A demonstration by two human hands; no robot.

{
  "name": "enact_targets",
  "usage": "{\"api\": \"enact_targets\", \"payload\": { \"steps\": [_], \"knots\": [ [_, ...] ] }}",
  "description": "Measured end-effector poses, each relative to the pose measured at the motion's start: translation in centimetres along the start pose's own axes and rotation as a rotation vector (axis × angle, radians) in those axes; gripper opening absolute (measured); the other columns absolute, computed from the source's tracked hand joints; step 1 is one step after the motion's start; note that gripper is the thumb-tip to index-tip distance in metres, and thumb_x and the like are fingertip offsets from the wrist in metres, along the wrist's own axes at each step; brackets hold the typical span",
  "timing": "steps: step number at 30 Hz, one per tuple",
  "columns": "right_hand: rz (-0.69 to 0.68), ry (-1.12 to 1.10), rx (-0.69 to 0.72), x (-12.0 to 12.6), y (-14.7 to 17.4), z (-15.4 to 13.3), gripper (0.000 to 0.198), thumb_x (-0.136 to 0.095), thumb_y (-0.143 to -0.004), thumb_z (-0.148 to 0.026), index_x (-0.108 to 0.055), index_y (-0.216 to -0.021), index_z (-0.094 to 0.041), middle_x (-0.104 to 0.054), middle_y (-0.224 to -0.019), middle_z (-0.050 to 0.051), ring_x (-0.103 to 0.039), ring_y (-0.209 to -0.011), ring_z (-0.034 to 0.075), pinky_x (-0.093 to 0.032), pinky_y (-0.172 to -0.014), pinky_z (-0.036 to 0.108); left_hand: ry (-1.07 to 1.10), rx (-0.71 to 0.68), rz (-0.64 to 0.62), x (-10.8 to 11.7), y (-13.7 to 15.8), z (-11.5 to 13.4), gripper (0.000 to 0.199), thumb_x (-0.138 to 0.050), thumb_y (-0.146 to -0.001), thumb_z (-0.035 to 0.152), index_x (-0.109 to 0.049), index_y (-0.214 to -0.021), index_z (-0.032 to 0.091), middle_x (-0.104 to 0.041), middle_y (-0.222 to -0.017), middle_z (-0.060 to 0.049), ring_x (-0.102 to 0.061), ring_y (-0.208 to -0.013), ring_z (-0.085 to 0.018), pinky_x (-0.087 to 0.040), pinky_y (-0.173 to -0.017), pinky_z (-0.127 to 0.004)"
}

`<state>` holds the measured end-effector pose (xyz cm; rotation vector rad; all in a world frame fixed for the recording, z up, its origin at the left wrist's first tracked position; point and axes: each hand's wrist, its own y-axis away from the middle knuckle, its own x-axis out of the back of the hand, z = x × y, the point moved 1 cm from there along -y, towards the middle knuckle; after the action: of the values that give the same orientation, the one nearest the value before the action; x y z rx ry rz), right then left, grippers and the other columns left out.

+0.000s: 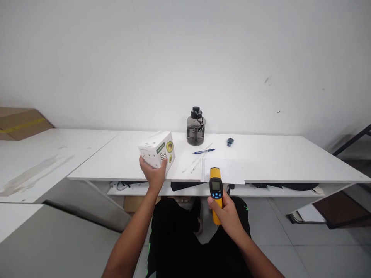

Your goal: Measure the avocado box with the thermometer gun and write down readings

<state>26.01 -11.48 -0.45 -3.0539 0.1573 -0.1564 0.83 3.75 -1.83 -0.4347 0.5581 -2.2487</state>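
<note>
My left hand (pixel 155 173) grips a white cardboard box (pixel 158 148) with avocado pictures, thumb on the printed side. The box is at the desk's front part, left of the bottle, slightly tilted; whether it touches the desktop I cannot tell. My right hand (pixel 226 212) is wrapped round a yellow and black infrared thermometer (pixel 216 193), held in front of the desk edge above my lap. Its small screen and blue buttons face me. Just beyond it, sheets of white paper (pixel 232 172) lie at the desk edge. A blue pen (pixel 203 151) rests behind the paper.
A dark translucent water bottle (pixel 196 127) stands near the wall. To its right lies a small dark object (pixel 230 142). A brown carton (pixel 23 122) sits at the far left. Under the white desktop (pixel 275 158), a shelf (pixel 182 189) holds dark items and cables.
</note>
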Motion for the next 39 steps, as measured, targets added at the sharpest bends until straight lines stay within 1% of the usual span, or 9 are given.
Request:
{"api": "enact_targets", "payload": {
  "steps": [3, 7, 13, 24, 27, 30, 33, 36, 39],
  "knots": [
    [0.011, -0.016, -0.028, -0.4, -0.2, 0.5, 0.031, -0.064, -0.078, -0.048, -0.060, -0.091, -0.020, -0.057, -0.073, 0.001, -0.051, -0.065, 0.016, -0.044, -0.060, 0.026, -0.081, -0.025, -0.018, -0.5, 0.3, -1.0, 0.100, -0.075, -0.065, 0.042, -0.017, -0.142, 0.015, -0.036, -0.139, -0.018, -0.035, -0.132, -0.028, -0.029, -0.110, -0.042],
    [-0.014, -0.049, -0.073, -0.8, -0.2, 1.0, 0.029, -0.063, -0.080, -0.047, -0.057, -0.088, -0.020, -0.055, -0.071, 0.000, -0.050, -0.065, 0.014, -0.044, -0.061, 0.025, -0.147, -0.051, 0.008, -0.8, 0.6, -1.6, 0.102, -0.074, -0.066, 0.044, -0.015, -0.143, 0.013, -0.035, -0.140, -0.020, -0.032, -0.134, -0.029, -0.028, -0.111, -0.041],
    [-0.024, -0.028, -0.059, -1.1, -0.6, 0.7, 0.029, -0.063, -0.079, -0.047, -0.055, -0.078, -0.019, -0.055, -0.072, 0.000, -0.048, -0.063, 0.013, -0.041, -0.058, 0.024, -0.174, -0.056, 0.028, -1.0, 0.7, -1.8, 0.100, -0.073, -0.067, 0.044, -0.016, -0.143, 0.011, -0.034, -0.141, -0.021, -0.031, -0.135, -0.030, -0.029, -0.111, -0.040],
    [-0.033, -0.018, -0.091, -1.2, -0.3, 1.3, 0.028, -0.061, -0.080, -0.047, -0.054, -0.076, -0.020, -0.052, -0.069, -0.001, -0.047, -0.062, 0.013, -0.041, -0.059, 0.025, -0.187, -0.058, 0.027, -1.0, 0.8, -2.0, 0.101, -0.073, -0.068, 0.045, -0.014, -0.143, 0.013, -0.035, -0.142, -0.020, -0.033, -0.134, -0.029, -0.031, -0.109, -0.040],
    [-0.037, -0.032, -0.109, -1.2, -0.1, 1.7, 0.028, -0.062, -0.079, -0.047, -0.056, -0.083, -0.020, -0.053, -0.070, -0.001, -0.047, -0.063, 0.013, -0.042, -0.060, 0.025, -0.185, -0.065, 0.024, -1.0, 0.8, -2.0, 0.100, -0.072, -0.068, 0.045, -0.015, -0.143, 0.014, -0.035, -0.141, -0.020, -0.035, -0.133, -0.028, -0.032, -0.108, -0.040],
    [-0.074, -0.075, -0.128, -1.1, 0.1, 2.0, 0.031, -0.063, -0.079, -0.046, -0.057, -0.095, -0.020, -0.056, -0.075, 0.000, -0.048, -0.065, 0.014, -0.043, -0.061, 0.025, -0.183, -0.068, 0.022, -0.9, 0.8, -1.9, 0.100, -0.072, -0.068, 0.046, -0.015, -0.143, 0.014, -0.035, -0.141, -0.020, -0.034, -0.133, -0.029, -0.032, -0.108, -0.040],
    [-0.153, -0.188, -0.069, -1.0, 0.3, 2.4, 0.033, -0.061, -0.082, -0.045, -0.056, -0.105, -0.022, -0.061, -0.092, 0.004, -0.055, -0.078, 0.017, -0.046, -0.071, 0.028, -0.190, -0.060, 0.024, -0.9, 0.9, -1.9, 0.101, -0.072, -0.068, 0.047, -0.015, -0.143, 0.013, -0.036, -0.140, -0.020, -0.034, -0.133, -0.030, -0.032, -0.109, -0.041],
    [-0.220, -0.322, -0.021, -1.2, 0.6, 2.5, 0.040, -0.061, -0.082, -0.043, -0.052, -0.115, -0.025, -0.060, -0.111, 0.006, -0.058, -0.094, 0.020, -0.047, -0.081, 0.032, -0.211, -0.052, 0.027, -0.9, 0.9, -1.8, 0.100, -0.072, -0.067, 0.047, -0.016, -0.143, 0.013, -0.037, -0.140, -0.020, -0.034, -0.133, -0.031, -0.032, -0.108, -0.043],
    [-0.227, -0.352, -0.035, -1.9, 0.5, 2.3, 0.051, -0.066, -0.080, -0.037, -0.045, -0.124, -0.027, -0.058, -0.116, 0.007, -0.059, -0.100, 0.020, -0.047, -0.087, 0.034, -0.224, -0.054, 0.031, -0.8, 0.9, -1.8, 0.098, -0.071, -0.067, 0.046, -0.018, -0.143, 0.014, -0.040, -0.137, -0.019, -0.038, -0.129, -0.032, -0.035, -0.106, -0.044]
  ]
}}
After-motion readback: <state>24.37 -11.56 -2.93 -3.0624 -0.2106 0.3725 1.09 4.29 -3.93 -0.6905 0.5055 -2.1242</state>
